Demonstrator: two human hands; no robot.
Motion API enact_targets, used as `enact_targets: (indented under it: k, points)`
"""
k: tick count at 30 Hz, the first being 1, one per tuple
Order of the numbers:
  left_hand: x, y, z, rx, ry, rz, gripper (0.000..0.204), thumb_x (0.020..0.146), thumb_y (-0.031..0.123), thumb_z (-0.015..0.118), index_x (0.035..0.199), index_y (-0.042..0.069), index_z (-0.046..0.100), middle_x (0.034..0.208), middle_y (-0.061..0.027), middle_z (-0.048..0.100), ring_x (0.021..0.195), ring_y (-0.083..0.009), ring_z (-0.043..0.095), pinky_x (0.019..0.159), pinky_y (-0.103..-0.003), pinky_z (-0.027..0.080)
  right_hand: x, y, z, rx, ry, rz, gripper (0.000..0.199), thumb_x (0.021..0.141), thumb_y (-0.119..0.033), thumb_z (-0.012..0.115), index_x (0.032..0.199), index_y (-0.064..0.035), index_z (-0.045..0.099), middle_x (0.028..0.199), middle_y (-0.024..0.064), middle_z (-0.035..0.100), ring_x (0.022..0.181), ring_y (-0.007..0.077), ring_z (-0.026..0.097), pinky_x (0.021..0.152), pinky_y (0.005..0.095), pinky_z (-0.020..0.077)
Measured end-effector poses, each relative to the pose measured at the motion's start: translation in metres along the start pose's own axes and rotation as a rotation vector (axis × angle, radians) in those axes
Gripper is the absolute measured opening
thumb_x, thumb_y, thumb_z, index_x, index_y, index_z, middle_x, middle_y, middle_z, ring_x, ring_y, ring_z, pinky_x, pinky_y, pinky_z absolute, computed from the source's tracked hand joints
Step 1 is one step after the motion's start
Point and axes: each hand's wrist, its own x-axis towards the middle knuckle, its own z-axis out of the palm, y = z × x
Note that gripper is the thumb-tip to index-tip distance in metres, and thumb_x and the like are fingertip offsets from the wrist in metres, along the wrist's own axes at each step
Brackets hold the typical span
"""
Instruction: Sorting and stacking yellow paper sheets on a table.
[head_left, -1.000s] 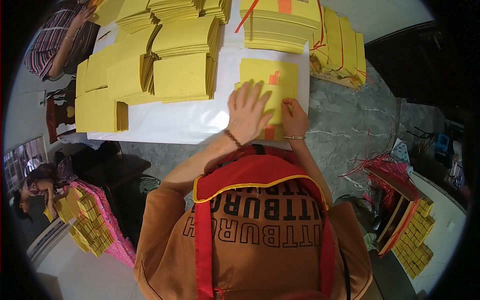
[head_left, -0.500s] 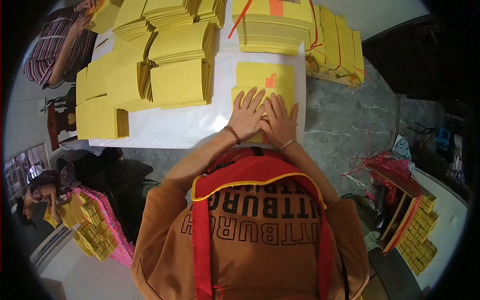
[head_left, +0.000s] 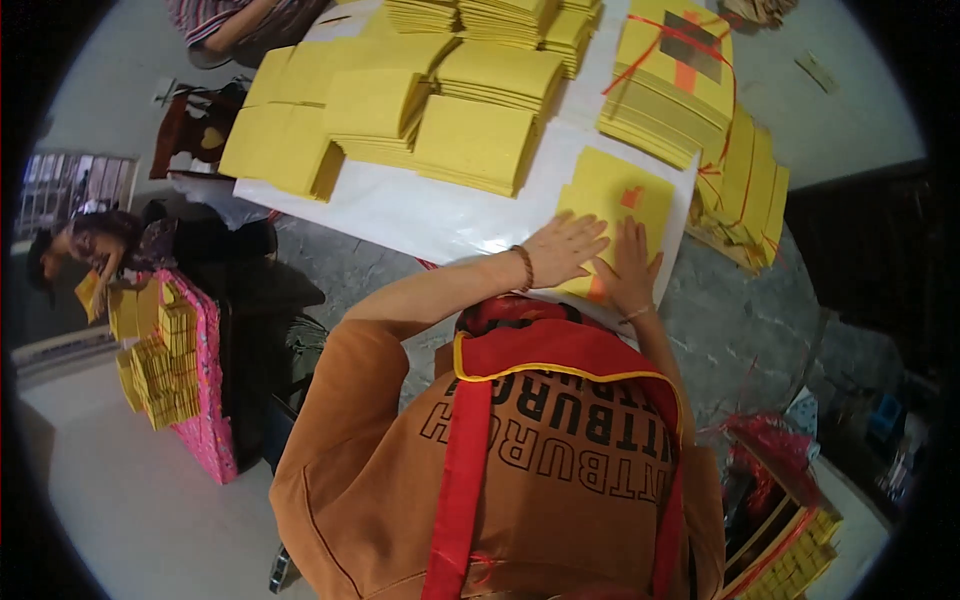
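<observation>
A yellow paper sheet with an orange-red patch lies at the near right of the white-covered table. A step along its left edge suggests a fold or a second sheet; I cannot tell which. My left hand rests flat on its near left part, fingers stretched toward the middle. Beside it, my right hand lies on the near right part with the fingers spread and pointing away from me. Both hands are open and press on the paper from above, gripping nothing. The paper under my palms is hidden.
Several stacks of folded yellow paper cover the table's left and middle. A thick yellow bundle with red string stands beyond the sheet, more bundles to its right. One person's arm shows at far left; another person handles yellow paper.
My view has turned, so the table appears tilted and shifted right. My hands, whose thumbs met before, are now slightly apart, still flat on the yellow paper.
</observation>
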Motion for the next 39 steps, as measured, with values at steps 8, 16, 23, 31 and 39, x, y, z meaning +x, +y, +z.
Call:
enact_targets:
  k: [8, 16, 23, 31, 39]
  points:
    - [0.05, 0.023, -0.004, 0.05, 0.071, -0.176, 0.024, 0.075, 0.02, 0.055, 0.092, 0.003, 0.059, 0.067, -0.0124, 0.061, 0.068, -0.028, 0.062, 0.055, -0.04, 0.046, 0.022, 0.028, -0.061, 1.275, 0.165, 0.584, 0.061, 0.086, -0.01, 0.05, 0.14, -0.0085, 0.022, 0.127, 0.0087, 0.05, 0.11, 0.0179, 0.049, 0.092, 0.0258, 0.038]
    - [-0.03, -0.064, -0.156, -0.257, 0.618, -0.068, 0.05, 0.071, -0.007, 0.047, 0.117, 0.01, 0.058, 0.102, -0.0129, 0.064, 0.088, -0.0284, 0.062, 0.077, -0.037, 0.05, -0.027, 0.053, -0.052, 1.204, 0.273, 0.851, 0.054, 0.088, -0.028, 0.056, 0.136, -0.0156, 0.034, 0.125, 0.0063, 0.054, 0.12, 0.0196, 0.045, 0.096, 0.0411, 0.0305]
    - [-0.087, -0.13, -0.052, 0.288, 0.421, -0.385, 0.053, 0.07, -0.001, 0.052, 0.121, 0.013, 0.054, 0.12, -0.0074, 0.055, 0.107, -0.028, 0.051, 0.088, -0.04, 0.041, -0.037, 0.058, -0.04, 1.204, 0.208, 0.844, 0.051, 0.088, -0.031, 0.056, 0.134, -0.0142, 0.039, 0.121, 0.0053, 0.056, 0.113, 0.0187, 0.05, 0.091, 0.038, 0.0365]
    - [-0.081, -0.131, -0.043, 0.146, 0.227, -0.427, 0.062, 0.067, 0.004, 0.06, 0.127, 0.015, 0.046, 0.129, -0.0073, 0.045, 0.119, -0.0284, 0.04, 0.098, -0.043, 0.031, -0.032, 0.054, -0.029, 1.069, 0.189, 0.741, 0.041, 0.089, -0.024, 0.055, 0.127, -0.0083, 0.048, 0.113, 0.0053, 0.059, 0.106, 0.0158, 0.053, 0.089, 0.0317, 0.0385]
    - [-0.085, -0.137, -0.047, 0.131, 0.15, -0.412, 0.073, 0.065, 0.004, 0.062, 0.133, 0.014, 0.037, 0.135, -0.0115, 0.036, 0.123, -0.0318, 0.035, 0.1, -0.044, 0.03, -0.023, 0.047, -0.019, 0.917, 0.268, 0.511, 0.037, 0.087, -0.016, 0.057, 0.12, -0.0024, 0.052, 0.11, 0.0106, 0.059, 0.103, 0.0186, 0.054, 0.09, 0.0305, 0.0409]
